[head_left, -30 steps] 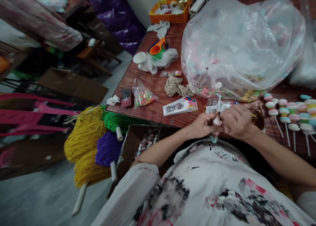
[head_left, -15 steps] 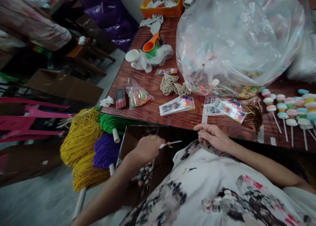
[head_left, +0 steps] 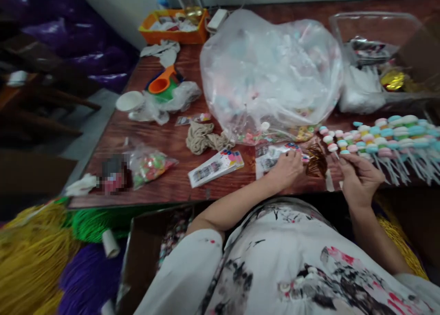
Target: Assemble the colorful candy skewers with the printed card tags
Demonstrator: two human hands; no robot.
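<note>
My left hand (head_left: 288,170) lies over a small pile of printed clear bags (head_left: 268,154), its fingers curled on the top bag. The fingertips are partly hidden. Just right of it is a bunch of brown-gold twist ties (head_left: 316,163). My right hand (head_left: 362,179) pinches the stick of a pastel marshmallow skewer (head_left: 332,145) at the near left end of the row. More marshmallow skewers (head_left: 400,136) lie side by side to the right, their white sticks towards me.
A big clear bag of sweets (head_left: 271,76) fills the table's middle. Leftwards are a stack of printed cards (head_left: 216,168), a crumpled cloth (head_left: 199,138), a small candy bag (head_left: 151,166) and an orange scoop (head_left: 160,83). An open carton (head_left: 137,260) stands below the table's front edge.
My left hand has risen from the carton to the printed bags, and the small white stick-like thing it held is no longer seen. My right hand moved right onto a skewer. The view swung right.
</note>
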